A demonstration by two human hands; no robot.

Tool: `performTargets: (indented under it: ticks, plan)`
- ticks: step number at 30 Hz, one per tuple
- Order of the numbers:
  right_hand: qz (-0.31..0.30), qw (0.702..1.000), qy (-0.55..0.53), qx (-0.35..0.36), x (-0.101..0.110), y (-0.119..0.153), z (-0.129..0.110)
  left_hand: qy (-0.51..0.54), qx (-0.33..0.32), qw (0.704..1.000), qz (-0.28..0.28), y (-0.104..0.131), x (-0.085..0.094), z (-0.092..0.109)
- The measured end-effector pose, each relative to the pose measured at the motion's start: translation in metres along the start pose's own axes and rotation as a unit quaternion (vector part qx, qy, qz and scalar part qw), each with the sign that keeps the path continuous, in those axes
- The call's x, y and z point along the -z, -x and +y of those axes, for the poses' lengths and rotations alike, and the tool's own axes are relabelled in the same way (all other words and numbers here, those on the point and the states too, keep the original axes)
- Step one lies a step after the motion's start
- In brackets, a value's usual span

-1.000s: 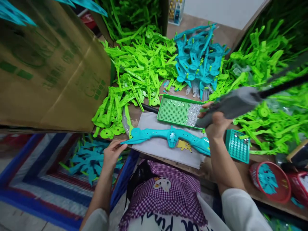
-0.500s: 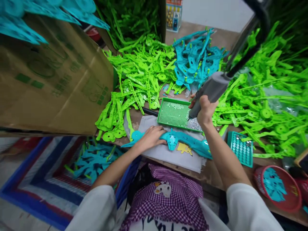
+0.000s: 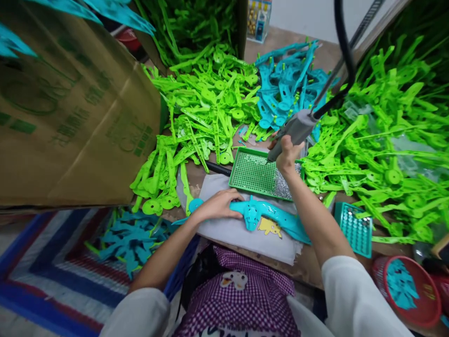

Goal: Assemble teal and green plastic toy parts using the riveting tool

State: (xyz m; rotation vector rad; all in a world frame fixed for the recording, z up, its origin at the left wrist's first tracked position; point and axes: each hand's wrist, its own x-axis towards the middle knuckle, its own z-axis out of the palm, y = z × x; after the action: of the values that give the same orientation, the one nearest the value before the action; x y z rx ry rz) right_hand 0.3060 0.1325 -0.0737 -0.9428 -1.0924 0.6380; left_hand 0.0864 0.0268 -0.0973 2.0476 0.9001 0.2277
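Observation:
My left hand is closed around the left part of a long turquoise plastic part, which lies across a pale cloth with a yellow printed figure. A grey electric screwdriver, its cord running upward, is gripped in my right hand. The driver points down and left, its tip over the perforated floor of a green tray. Small silvery screws are heaped at the tray's right end, partly behind my right wrist. Whether a screw sits on the tip is too small to tell.
Lime-green plastic parts pile up behind the tray, with more at right. Turquoise parts lie at the back. A cardboard box stands left. At right are a small teal tray and a red basket.
My right hand has drawn the screwdriver tip from the screw heap leftward over the bare tray floor. My left hand stays on the turquoise part. The whole view has shifted slightly.

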Motion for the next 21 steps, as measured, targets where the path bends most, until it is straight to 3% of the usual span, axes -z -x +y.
performTargets:
  ticks: [15, 18, 21]
  plan:
    - [0.008, 1.000, 0.015, -0.025, 0.003, -0.001, 0.008, 0.061, -0.005, 0.998, 0.005, -0.002, -0.001, -0.007]
    - [0.018, 0.999, 0.022, -0.016, 0.005, -0.004, -0.005, 0.053, -0.021, 0.998, -0.002, -0.002, -0.004, -0.011]
    - [0.046, 0.999, -0.008, -0.005, 0.008, 0.003, -0.034, 0.033, -0.031, 0.999, -0.013, -0.002, -0.005, -0.013]
